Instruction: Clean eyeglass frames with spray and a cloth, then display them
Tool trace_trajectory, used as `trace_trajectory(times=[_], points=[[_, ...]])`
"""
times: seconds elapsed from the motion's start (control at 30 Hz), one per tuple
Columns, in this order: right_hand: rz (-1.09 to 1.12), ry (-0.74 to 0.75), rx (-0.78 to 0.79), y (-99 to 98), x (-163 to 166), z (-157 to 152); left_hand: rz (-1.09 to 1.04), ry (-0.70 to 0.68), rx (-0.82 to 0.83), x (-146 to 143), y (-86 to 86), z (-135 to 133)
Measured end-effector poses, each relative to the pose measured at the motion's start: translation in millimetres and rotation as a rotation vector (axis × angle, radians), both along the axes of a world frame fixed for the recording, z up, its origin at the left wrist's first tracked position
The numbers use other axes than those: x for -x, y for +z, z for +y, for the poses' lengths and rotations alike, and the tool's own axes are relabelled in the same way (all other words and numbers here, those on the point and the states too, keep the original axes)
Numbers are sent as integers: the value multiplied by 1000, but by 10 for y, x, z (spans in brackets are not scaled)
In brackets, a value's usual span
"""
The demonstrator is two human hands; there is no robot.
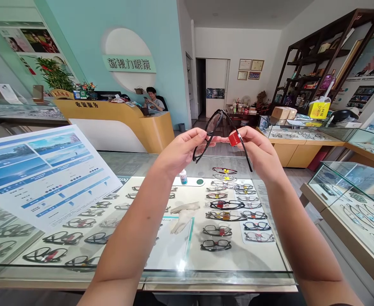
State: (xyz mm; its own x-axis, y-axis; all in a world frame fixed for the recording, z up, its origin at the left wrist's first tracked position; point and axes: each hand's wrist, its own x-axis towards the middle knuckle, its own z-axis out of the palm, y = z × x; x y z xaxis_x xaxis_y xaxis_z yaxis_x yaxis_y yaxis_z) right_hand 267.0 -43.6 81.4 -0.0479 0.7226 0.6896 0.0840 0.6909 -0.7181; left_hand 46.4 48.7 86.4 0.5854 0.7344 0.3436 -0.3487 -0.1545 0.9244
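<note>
I hold a pair of black-framed glasses [215, 121] up at chest height above a glass display counter [237, 272]. My left hand [180, 149] pinches the frame's left side, fingers closed on it. My right hand [259, 149] grips the right temple arm, and a small red tag [234, 137] hangs at its fingertips. Both forearms reach up from the bottom edge. Below the glass lie several rows of spectacle frames [226, 216] on a white tray.
A printed sheet with blue pictures [43, 174] lies on the counter at left. A white cloth [183, 214] and a small bottle [183, 177] sit mid-counter. More glass cases [349, 191] stand right. A seated person [153, 101] is behind a yellow reception desk [132, 123].
</note>
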Motion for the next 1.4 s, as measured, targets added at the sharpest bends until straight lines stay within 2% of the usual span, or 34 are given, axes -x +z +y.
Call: trace_trajectory(times=[0.33, 0.63, 0.87, 1.03, 1.27, 1.4], points=[[-65, -29, -96, -22, 19, 28, 16, 19, -25, -27, -8, 5], [-82, -41, -131, -49, -3, 57, -16, -29, 52, -71, -53, 26], [-87, 8, -144, -27, -17, 40, -66, -58, 99, -74, -50, 6], [-134, -87, -162, -31, -24, 46, -65, -67, 134, -78, -42, -1], [-248, -199, -293, -51, 18, 34, -87, -77, 142, -104, -48, -6], [-273, -226, -314, -48, 39, 20, -105, -53, 146, -143, -65, -19]])
